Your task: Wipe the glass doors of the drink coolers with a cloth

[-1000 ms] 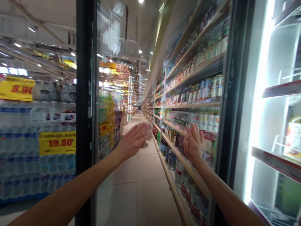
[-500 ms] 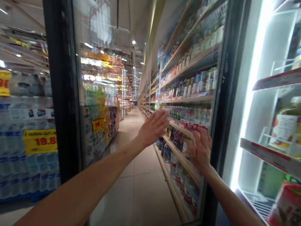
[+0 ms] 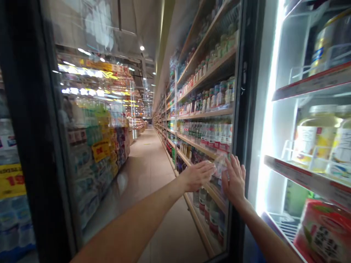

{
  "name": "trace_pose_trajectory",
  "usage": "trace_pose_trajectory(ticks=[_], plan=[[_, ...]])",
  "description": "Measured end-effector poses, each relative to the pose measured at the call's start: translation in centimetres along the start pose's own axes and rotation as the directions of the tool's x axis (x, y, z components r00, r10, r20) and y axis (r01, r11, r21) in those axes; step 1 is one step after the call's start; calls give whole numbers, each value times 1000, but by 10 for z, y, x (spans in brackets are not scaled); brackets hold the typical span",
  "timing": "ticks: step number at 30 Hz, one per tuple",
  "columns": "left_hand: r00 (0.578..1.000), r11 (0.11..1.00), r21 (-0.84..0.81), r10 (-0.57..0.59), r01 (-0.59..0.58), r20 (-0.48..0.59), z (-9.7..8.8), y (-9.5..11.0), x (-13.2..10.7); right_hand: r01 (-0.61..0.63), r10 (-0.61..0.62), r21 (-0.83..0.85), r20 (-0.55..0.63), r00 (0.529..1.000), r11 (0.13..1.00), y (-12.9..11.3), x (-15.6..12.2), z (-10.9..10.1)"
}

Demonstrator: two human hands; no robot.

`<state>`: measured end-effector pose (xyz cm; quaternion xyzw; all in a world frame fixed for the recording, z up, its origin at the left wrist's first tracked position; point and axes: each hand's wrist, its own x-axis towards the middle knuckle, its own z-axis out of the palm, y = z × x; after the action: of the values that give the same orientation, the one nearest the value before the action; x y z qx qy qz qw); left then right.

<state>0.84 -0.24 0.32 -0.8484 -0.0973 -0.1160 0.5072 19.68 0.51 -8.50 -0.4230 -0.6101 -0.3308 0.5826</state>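
A glass refrigerator door (image 3: 128, 204) with a dark frame stands swung out in front of me. My right hand (image 3: 234, 179) is against the glass close to the door's hinge-side frame, its fingers stretched out and pointing up. To its left, my left hand (image 3: 197, 176) reaches across with its fingers extended and close together; whether it touches the glass is unclear. Neither hand holds anything. The glass mirrors or shows shelves of bottles (image 3: 216, 131) behind both hands.
On the right is the lit cooler, with a shelf rail (image 3: 307, 179), juice bottles (image 3: 315, 135) and a red package (image 3: 323, 230). Packs of bottled water (image 3: 16, 223) with a yellow price sign (image 3: 12, 180) stand beyond the door's dark left frame (image 3: 30, 120). An aisle floor (image 3: 139, 157) runs ahead.
My view has turned toward the right, showing more of the cooler. My left hand has moved right and down, nearer to my right hand. Both hands still have their fingers extended.
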Motion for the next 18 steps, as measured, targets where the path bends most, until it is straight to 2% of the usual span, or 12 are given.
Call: trace_pose_trajectory(ticks=[1,2,4,5,6,7,9,11,12,13,16,18], plan=[[1000,1000,8,-23,23,-8,0,-2,3,-8,8,-2,8,1000,1000,2,-2,0],[995,995,26,-94,95,-37,-2,-7,7,-18,18,-6,11,1000,1000,4,-4,0],[955,957,55,-277,284,-110,-6,-17,16,-43,43,-12,8,999,999,9,-7,-1],[935,939,56,-331,341,-129,-6,-19,19,-54,55,-13,8,998,998,11,-8,-2],[932,936,49,-340,348,-126,-5,-17,20,-62,62,-14,11,998,998,13,-9,-3],[950,953,32,-296,300,-100,-2,-12,20,-64,64,-12,12,998,998,15,-10,-4],[995,995,-28,-100,100,-11,5,4,15,-62,63,-6,17,998,998,17,-11,-6],[997,996,-77,56,-52,48,10,16,8,-64,64,0,31,997,998,18,-12,-8],[996,994,-80,73,-69,51,9,16,5,-66,66,3,34,997,998,19,-13,-9],[998,997,-70,43,-40,37,7,13,3,-68,68,5,34,997,998,20,-14,-10],[979,980,-15,-200,199,-48,-4,-2,-3,-84,84,3,26,996,996,20,-19,-10],[964,966,0,-258,258,-58,-9,-4,-14,-91,91,4,39,995,996,17,-22,-8]])
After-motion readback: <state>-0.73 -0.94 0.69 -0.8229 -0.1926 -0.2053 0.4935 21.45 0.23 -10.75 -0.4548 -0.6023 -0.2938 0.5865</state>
